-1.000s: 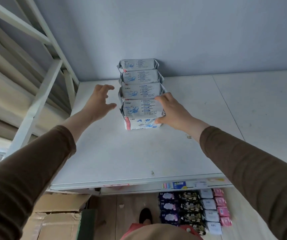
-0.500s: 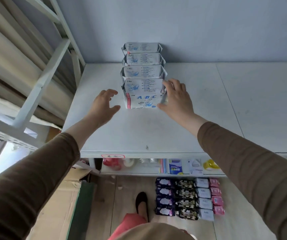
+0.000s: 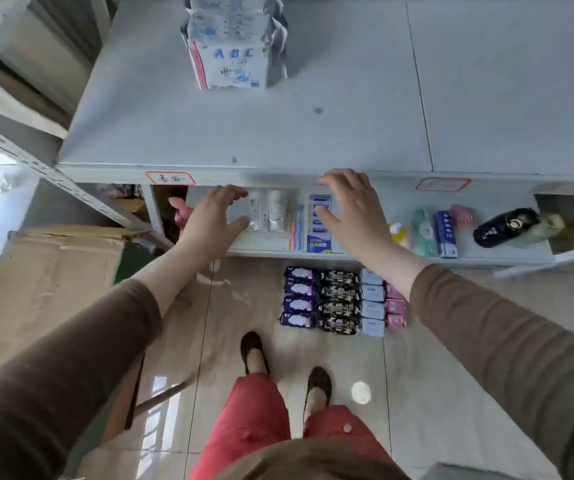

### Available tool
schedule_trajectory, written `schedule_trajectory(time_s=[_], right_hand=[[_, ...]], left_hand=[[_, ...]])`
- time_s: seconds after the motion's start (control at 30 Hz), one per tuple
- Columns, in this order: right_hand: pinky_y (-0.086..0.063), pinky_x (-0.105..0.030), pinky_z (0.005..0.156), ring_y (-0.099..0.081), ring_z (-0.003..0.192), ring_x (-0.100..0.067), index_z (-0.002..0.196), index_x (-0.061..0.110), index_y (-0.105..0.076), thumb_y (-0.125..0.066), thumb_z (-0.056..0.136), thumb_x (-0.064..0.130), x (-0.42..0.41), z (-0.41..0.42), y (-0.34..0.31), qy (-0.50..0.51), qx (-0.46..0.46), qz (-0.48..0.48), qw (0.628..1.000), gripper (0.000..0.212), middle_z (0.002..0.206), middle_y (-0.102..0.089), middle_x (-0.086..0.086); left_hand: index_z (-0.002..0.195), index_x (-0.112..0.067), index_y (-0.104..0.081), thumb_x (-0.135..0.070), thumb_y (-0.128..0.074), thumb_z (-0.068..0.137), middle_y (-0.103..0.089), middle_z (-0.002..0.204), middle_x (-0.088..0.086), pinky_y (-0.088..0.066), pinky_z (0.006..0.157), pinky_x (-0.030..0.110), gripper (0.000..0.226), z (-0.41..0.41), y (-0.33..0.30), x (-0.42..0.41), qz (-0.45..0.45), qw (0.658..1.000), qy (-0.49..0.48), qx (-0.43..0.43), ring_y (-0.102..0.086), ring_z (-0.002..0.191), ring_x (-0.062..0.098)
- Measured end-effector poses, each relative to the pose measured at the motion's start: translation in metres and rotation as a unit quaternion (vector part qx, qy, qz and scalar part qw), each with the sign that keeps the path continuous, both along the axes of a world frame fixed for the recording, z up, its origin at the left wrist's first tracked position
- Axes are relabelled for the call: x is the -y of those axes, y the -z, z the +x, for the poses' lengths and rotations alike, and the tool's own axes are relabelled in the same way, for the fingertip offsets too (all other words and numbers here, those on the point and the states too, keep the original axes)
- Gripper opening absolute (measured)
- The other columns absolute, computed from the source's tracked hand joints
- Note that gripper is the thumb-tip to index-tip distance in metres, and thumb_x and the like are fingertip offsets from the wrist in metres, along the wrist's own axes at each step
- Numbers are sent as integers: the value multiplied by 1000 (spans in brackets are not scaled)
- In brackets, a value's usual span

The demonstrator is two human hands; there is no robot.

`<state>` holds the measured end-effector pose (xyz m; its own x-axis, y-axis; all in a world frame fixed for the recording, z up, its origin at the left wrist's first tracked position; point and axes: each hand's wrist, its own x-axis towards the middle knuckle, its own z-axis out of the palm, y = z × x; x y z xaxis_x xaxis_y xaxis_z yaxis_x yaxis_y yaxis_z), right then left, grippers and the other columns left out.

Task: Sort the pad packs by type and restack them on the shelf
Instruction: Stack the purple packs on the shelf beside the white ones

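Hovering apart, left hand and right hand — fingers spread, holding nothing — below shelf

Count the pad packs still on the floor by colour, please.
Purple packs: 4
Black packs: 4
Pale blue-grey packs: 4
Pink packs: 3 in view; the right forearm hides the top of that column
Total: 15 in view

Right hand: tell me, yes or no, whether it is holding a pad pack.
No. The right hand is open and empty, apart from the white ABC-printed pad stack.
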<state>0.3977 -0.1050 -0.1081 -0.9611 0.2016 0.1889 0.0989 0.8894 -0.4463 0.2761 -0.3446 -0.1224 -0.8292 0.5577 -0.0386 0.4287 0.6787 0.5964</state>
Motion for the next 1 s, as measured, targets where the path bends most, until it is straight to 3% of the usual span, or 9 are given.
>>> schedule_trajectory(time_s=[0.17,0.4,0.63,0.77,1.0], right_hand=[[-35,-28,104,-45,121,-20,126,16,-56,-61,91,21,1,71,78,44,85,-49,994,35,127,-54,0],[-35,-24,92,-49,122,-21,128,14,-53,-62,92,18,29,136,236,135,231,-152,951,38,128,-56,-4],[-38,-28,92,-48,126,-24,136,13,-46,-63,93,19,65,173,407,130,334,-164,919,47,137,-50,-7],[-39,-34,102,-44,133,-27,143,11,-40,-65,92,18,75,171,495,109,374,-155,908,57,144,-45,-10],[-44,-36,100,-52,119,-31,139,10,-43,-67,85,7,79,140,618,97,347,-135,923,59,136,-42,-13]], left_hand=[[125,-19,-59,-24,-69,83,-58,119,2,-47,95,39,44,57,69,3,-61,994,24,90,-54,113,21],[125,-22,-59,-23,-66,81,-56,125,3,-46,98,37,45,113,217,20,-162,969,58,179,-54,115,25],[138,-22,-46,-26,-65,89,-46,138,1,-46,99,44,52,142,381,43,-242,942,113,203,-53,119,27],[143,-21,-41,-25,-64,91,-39,142,4,-46,98,45,57,143,467,41,-250,940,114,204,-52,119,32],[142,-15,-41,-19,-64,89,-39,141,9,-37,108,44,58,128,593,16,-220,955,103,170,-38,132,30]])
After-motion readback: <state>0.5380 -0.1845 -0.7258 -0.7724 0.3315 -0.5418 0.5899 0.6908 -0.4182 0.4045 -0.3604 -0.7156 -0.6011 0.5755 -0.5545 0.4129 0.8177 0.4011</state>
